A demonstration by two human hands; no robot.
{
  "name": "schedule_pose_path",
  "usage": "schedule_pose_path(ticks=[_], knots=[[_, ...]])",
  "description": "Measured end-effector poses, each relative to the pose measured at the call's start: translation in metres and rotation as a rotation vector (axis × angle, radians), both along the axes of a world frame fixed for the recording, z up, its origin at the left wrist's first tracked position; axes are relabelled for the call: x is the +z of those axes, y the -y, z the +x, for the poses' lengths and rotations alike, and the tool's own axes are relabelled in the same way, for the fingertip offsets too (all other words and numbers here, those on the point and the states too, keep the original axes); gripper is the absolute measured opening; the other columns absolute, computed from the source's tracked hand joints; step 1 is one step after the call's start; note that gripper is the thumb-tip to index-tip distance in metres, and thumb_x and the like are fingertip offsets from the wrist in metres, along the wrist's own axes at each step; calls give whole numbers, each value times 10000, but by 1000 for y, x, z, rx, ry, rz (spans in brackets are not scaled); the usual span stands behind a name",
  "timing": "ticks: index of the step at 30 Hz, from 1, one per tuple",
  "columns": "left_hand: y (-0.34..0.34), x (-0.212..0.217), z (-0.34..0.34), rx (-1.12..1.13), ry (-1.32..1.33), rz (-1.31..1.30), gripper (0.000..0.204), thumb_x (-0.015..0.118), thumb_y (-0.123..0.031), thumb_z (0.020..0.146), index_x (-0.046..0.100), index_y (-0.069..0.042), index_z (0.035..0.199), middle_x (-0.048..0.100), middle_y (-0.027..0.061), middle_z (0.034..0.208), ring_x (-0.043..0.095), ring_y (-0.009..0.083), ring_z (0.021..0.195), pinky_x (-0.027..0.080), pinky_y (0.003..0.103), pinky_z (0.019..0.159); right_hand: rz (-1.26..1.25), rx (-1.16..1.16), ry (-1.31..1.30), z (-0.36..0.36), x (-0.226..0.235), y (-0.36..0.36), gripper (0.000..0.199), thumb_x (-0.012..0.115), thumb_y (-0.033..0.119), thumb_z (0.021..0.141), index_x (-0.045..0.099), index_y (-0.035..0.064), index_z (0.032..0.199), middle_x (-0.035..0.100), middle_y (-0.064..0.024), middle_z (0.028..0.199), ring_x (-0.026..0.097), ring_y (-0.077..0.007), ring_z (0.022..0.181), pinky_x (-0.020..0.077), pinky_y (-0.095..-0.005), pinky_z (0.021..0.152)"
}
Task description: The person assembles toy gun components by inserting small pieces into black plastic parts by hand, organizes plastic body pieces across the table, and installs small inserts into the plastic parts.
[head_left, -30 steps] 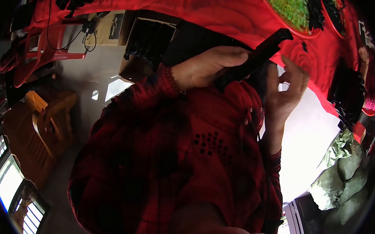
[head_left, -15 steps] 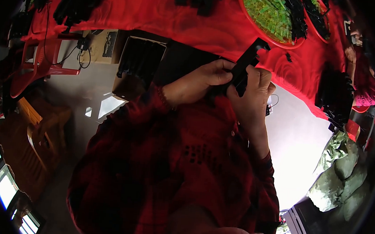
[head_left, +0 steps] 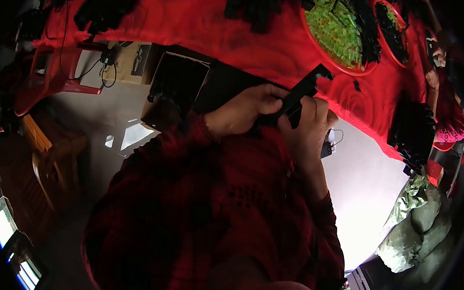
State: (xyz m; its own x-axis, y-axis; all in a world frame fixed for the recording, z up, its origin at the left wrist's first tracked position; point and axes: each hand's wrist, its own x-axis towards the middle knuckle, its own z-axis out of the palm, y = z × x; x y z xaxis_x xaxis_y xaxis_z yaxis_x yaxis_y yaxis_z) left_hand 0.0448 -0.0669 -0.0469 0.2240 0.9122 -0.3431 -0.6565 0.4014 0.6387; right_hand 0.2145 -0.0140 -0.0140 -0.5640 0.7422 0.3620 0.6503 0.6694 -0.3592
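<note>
A long black plastic piece point(head_left: 311, 82) slants up and to the right between my hands, with a notch at its far end. My left hand point(head_left: 247, 107) is closed on its near left side, thumb lying along it. From the right, my right hand point(head_left: 308, 127) grips the same piece, fingers bent over its edge and thumb below. Its near end is hidden in shadow between the hands. Both hands are just in front of the edge of a table with a red cloth point(head_left: 197, 26).
On the cloth stand a red basin point(head_left: 322, 57) of small yellow-green pieces and black parts, and a second basin point(head_left: 394, 54). Black parts point(head_left: 414, 124) are heaped at the right, near another person's arm point(head_left: 431, 83). An open carton point(head_left: 178, 83) and a red chair point(head_left: 60, 78) stand left.
The whole scene has shifted slightly down in the picture. Both hands keep their hold on the black piece, whose slant looks nearly the same; my right fingers have shifted slightly.
</note>
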Motion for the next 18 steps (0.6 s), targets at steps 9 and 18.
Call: schedule_pose_path(ticks=[9,18], knots=[[-2,-10,-4,87,-82,-56,449,666,-171,904,512,49,1265,598,97,1176,556,169,1105,431,316,988,17,16,46,-7,-6,-2,477,762,241,665,569,42,1052,502,-103,1053,579,-251,937,307,-448,868],[49,15,-92,-46,-282,-175,334,590,-279,926,563,-21,1137,673,88,985,625,137,826,505,271,732,-282,101,-191,-5,1,-21,467,718,81,803,572,60,1246,550,-106,1097,572,-225,833,439,-374,870]])
